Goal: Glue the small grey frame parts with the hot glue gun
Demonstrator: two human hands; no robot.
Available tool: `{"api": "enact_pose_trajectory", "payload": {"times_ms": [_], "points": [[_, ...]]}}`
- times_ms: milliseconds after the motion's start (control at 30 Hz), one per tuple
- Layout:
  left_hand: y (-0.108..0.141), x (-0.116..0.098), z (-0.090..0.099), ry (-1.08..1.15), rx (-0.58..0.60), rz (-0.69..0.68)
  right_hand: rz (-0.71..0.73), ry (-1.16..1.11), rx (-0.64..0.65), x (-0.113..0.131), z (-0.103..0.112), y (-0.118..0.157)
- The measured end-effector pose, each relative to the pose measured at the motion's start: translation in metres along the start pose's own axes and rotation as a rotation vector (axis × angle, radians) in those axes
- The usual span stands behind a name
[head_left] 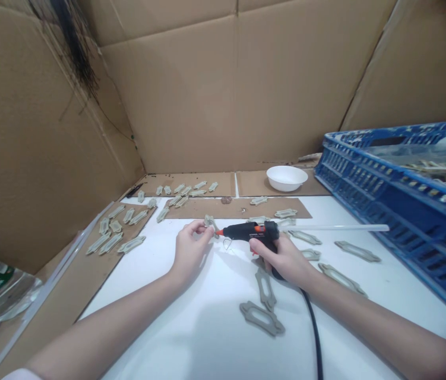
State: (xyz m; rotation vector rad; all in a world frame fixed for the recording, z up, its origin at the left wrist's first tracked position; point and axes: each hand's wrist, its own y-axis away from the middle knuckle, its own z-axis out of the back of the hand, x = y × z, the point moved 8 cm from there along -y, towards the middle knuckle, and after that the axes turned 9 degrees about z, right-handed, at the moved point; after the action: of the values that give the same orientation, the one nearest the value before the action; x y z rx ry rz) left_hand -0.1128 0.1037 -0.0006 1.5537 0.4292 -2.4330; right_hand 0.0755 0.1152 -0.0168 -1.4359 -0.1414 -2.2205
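Note:
Between the fingertips of my left hand [191,248] is a small grey frame-shaped piece [209,221], held up over the white surface. My right hand [286,257] is wrapped round a black glue gun [246,230], whose orange tip points left and meets or nearly meets the piece. A long clear glue stick [337,228] sticks out of the gun's back end. Larger grey frame pieces [262,317] lie below and to the right of the gun, some partly hidden by my right hand and arm.
Smaller pieces [111,243] lie on cardboard at the left and back. A white bowl [286,179] stands at the back, a blue crate [397,211] at the right. The gun's black cable [316,338] runs towards me. Cardboard walls [207,95] enclose the back and left.

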Motion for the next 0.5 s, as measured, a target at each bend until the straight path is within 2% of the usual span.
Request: {"api": "enact_pose_trajectory", "payload": {"times_ms": [167, 500], "points": [[0.0004, 0.0000, -0.0003, 0.033, 0.006, 0.023, -0.015, 0.037, 0.009, -0.0002, 0.0003, -0.0006], [0.0013, 0.0000, 0.0005, 0.030, 0.006, 0.050, 0.051, 0.118, -0.010, 0.0056, 0.0029, -0.0006]]}}
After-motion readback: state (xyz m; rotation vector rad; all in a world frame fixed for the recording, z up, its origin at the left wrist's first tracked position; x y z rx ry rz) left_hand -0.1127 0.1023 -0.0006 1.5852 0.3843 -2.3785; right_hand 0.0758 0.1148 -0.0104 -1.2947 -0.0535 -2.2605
